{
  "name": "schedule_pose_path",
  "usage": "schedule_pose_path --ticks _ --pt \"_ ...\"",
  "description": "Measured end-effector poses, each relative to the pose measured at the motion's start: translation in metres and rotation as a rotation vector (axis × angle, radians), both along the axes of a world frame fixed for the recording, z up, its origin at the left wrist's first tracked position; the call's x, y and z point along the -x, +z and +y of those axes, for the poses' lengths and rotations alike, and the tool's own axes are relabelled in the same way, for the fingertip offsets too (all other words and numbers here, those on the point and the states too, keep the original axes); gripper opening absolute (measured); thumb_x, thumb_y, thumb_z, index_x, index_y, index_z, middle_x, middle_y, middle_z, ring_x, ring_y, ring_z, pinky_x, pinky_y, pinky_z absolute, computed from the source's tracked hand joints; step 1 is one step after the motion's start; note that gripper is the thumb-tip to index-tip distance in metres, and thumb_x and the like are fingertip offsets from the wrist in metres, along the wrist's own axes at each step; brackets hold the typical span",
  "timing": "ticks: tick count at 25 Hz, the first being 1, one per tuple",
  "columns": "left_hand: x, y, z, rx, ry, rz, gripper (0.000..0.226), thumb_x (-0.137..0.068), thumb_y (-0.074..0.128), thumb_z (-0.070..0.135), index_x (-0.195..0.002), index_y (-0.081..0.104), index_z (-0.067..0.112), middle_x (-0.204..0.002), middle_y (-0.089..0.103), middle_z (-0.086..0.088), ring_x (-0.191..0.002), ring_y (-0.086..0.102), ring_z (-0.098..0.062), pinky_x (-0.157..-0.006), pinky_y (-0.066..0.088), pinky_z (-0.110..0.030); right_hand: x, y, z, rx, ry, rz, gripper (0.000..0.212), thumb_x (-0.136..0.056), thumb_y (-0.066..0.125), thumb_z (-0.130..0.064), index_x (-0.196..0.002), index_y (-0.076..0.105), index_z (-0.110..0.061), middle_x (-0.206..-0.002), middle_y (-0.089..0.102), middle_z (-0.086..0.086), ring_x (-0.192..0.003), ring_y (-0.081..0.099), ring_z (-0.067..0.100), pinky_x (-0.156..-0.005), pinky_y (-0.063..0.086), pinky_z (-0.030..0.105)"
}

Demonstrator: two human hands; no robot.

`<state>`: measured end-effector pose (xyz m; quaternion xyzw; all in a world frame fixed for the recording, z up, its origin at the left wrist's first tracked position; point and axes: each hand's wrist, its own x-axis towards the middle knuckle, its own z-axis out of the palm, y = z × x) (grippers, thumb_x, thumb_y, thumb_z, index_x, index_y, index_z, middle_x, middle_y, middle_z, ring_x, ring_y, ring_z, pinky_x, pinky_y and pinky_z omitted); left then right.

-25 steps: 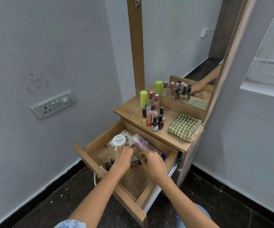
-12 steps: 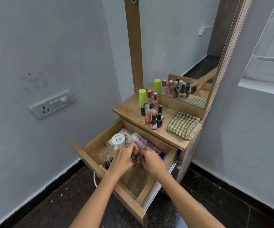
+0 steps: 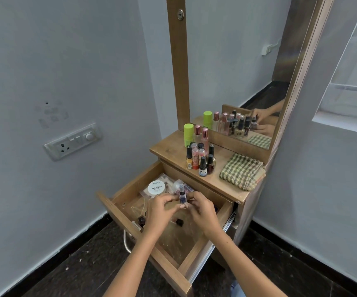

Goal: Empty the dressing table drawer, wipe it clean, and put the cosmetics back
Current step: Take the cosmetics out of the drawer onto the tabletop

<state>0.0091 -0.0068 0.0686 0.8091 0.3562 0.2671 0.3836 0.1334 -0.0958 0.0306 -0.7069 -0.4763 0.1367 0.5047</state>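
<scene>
The wooden drawer [image 3: 128,226] is pulled open below the dressing table top [image 3: 171,150]. Above it my left hand [image 3: 160,213] and my right hand [image 3: 203,213] both pinch a small dark purple nail polish bottle [image 3: 182,196], held upright between the fingertips. In the drawer lie a white nail polish remover tub [image 3: 156,187], a pink clear bottle [image 3: 185,186] partly hidden by the hands, clear plastic packets and small dark bottles [image 3: 141,220]. Several nail polish bottles [image 3: 201,159] and a green tube [image 3: 188,133] stand on the table top.
A folded green checked cloth [image 3: 241,170] lies on the right of the table top. A tall mirror [image 3: 237,61] stands behind. A switch plate [image 3: 72,141] sits on the left wall. A metal drawer handle [image 3: 127,243] sticks out over the dark floor.
Both hands have risen from inside the drawer with the small purple bottle, which now stands upright between the fingertips above the drawer.
</scene>
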Motion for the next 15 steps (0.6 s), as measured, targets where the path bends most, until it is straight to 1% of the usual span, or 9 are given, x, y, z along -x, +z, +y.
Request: schedule_pose_path --ticks 2,4,6,8,10,11,13,15 --pt "0.002 0.004 -0.001 0.08 -0.025 -0.05 0.026 -0.071 0.081 0.022 -0.095 0.072 0.022 -0.09 0.068 0.019 -0.092 0.06 0.01 -0.08 0.044 -0.014 0.002 0.005 -0.004 -0.022 0.062 0.092 0.02 -0.086 0.064 -0.001 -0.101 0.064 -0.015 -0.101 0.068 0.0 -0.095 0.067 0.007 -0.081 0.054 0.02" --pt "0.005 0.009 -0.002 0.114 -0.057 -0.054 0.023 -0.072 0.08 0.018 -0.09 0.071 0.026 -0.088 0.068 0.02 -0.088 0.058 0.015 -0.078 0.041 -0.013 0.004 0.009 -0.007 -0.019 0.135 0.122 0.022 -0.086 0.066 -0.003 -0.102 0.067 -0.019 -0.098 0.07 -0.005 -0.094 0.067 0.001 -0.082 0.053 0.017" --pt "0.011 0.013 -0.002 0.065 -0.057 -0.042 0.022 -0.072 0.08 0.018 -0.083 0.068 0.033 -0.085 0.069 0.02 -0.085 0.059 0.013 -0.076 0.042 -0.014 0.004 0.008 -0.008 -0.014 0.147 0.142 0.026 -0.084 0.069 -0.004 -0.104 0.067 -0.021 -0.096 0.07 -0.008 -0.094 0.066 0.0 -0.084 0.054 0.018" --pt "0.019 0.016 0.0 -0.025 -0.016 -0.028 0.025 -0.072 0.08 0.02 -0.084 0.064 0.035 -0.085 0.063 0.026 -0.083 0.056 0.016 -0.076 0.04 -0.008 0.004 0.006 -0.007 0.022 0.084 0.137 0.027 -0.082 0.072 -0.007 -0.103 0.067 -0.022 -0.093 0.07 -0.008 -0.091 0.066 0.002 -0.083 0.056 0.024" --pt "0.029 0.014 0.002 -0.063 0.032 -0.058 0.027 -0.072 0.079 0.017 -0.089 0.063 0.03 -0.087 0.059 0.029 -0.085 0.053 0.016 -0.076 0.039 -0.004 0.003 0.004 -0.004 0.137 0.031 0.032 0.025 -0.081 0.073 -0.011 -0.105 0.067 -0.02 -0.093 0.07 -0.007 -0.088 0.066 0.002 -0.082 0.057 0.028" --pt "0.033 0.013 0.002 -0.065 0.046 -0.073 0.027 -0.072 0.079 0.015 -0.09 0.064 0.028 -0.088 0.059 0.028 -0.086 0.054 0.015 -0.076 0.039 -0.002 0.005 0.004 -0.003 0.217 0.025 -0.068 0.026 -0.082 0.072 -0.014 -0.107 0.067 -0.019 -0.096 0.07 -0.006 -0.089 0.066 0.004 -0.082 0.056 0.028" --pt "0.039 0.012 0.002 -0.058 0.049 -0.073 0.026 -0.072 0.079 0.015 -0.091 0.065 0.026 -0.09 0.061 0.025 -0.087 0.055 0.014 -0.075 0.036 0.002 0.011 0.004 -0.002 0.365 0.035 -0.288 0.028 -0.084 0.069 -0.02 -0.111 0.065 -0.02 -0.104 0.069 -0.004 -0.094 0.066 0.01 -0.08 0.055 0.026" --pt "0.039 0.011 0.002 -0.047 0.023 -0.052 0.024 -0.075 0.077 0.017 -0.094 0.064 0.025 -0.093 0.061 0.022 -0.09 0.053 0.013 -0.076 0.036 0.001 0.016 0.009 0.001 0.493 0.06 -0.422 0.025 -0.085 0.067 -0.025 -0.11 0.064 -0.018 -0.107 0.067 0.0 -0.096 0.064 0.018 -0.079 0.053 0.029"
